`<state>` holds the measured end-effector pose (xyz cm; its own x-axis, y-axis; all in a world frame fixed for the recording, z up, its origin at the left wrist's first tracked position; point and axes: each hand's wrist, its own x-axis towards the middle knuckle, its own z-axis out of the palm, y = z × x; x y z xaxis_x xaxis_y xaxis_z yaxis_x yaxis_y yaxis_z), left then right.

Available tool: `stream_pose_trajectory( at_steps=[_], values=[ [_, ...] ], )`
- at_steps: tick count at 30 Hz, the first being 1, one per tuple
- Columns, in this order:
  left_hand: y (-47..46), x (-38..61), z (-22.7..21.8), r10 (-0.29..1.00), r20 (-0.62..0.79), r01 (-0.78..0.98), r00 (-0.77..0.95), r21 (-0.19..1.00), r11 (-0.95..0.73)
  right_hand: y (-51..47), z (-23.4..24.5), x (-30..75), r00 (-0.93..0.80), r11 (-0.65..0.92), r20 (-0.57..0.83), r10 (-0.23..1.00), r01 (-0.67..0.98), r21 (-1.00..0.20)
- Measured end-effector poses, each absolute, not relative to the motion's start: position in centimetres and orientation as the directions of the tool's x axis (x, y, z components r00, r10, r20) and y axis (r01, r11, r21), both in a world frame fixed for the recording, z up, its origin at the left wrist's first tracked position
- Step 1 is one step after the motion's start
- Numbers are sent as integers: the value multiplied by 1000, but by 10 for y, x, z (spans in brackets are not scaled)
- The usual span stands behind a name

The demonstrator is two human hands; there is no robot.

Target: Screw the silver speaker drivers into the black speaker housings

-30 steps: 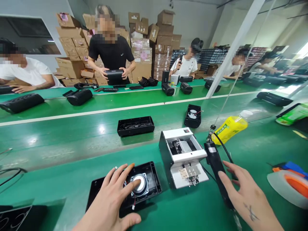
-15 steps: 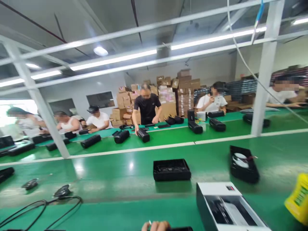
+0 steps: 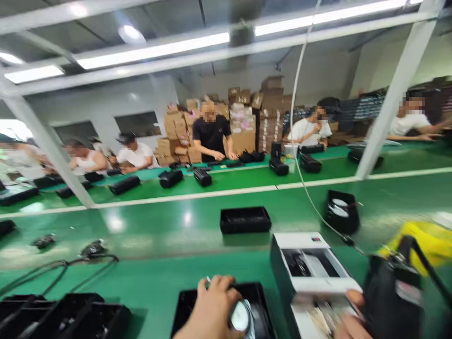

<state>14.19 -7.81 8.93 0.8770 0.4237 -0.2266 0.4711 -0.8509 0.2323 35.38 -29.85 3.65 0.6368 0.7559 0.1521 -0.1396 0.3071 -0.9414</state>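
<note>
Hand on the round speaker in the black tray

The speaker (image 3: 240,316) sits in the black tray (image 3: 254,301) at the near table edge; it looks hard but breakable, so hold its rim. Left hand (image 3: 212,308) fingers curl on it. Right hand (image 3: 348,325) grips the black screwdriver (image 3: 391,292).

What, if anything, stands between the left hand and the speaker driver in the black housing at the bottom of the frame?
Nothing visible does. The left hand already rests on the black housing, fingers curled beside the speaker driver. The white box-shaped machine stands off to its right, clear of that contact.
</note>
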Motion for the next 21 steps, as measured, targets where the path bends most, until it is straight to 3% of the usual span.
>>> stream_pose_trajectory(
  at_steps=[1, 3, 4, 5, 7, 21],
  values=[
    [-80, 142, 91, 435, -202, 475, 877, 234, -848, -312, 33, 346, 556, 418, 180, 812, -338, -843],
    [-82, 142, 94, 438, -201, 477, 876, 239, -846, -329, 37, 334, 467, 482, 234, 852, -528, -700],
    [-81, 141, 95, 437, -207, 478, 875, 239, -845, -332, 42, 331, 407, 497, 287, 867, -671, -551],
    [-81, 141, 96, 431, -215, 475, 876, 237, -847, -332, 48, 330, 382, 513, 363, 850, -758, -404],
    [-82, 141, 99, 426, -224, 472, 876, 224, -853, -327, 60, 330, 396, 526, 390, 831, -788, -321],
    [-85, 144, 107, 420, -253, 465, 872, 153, -872, -322, 73, 331, 453, 569, 417, 788, -794, -214]
  ],
)
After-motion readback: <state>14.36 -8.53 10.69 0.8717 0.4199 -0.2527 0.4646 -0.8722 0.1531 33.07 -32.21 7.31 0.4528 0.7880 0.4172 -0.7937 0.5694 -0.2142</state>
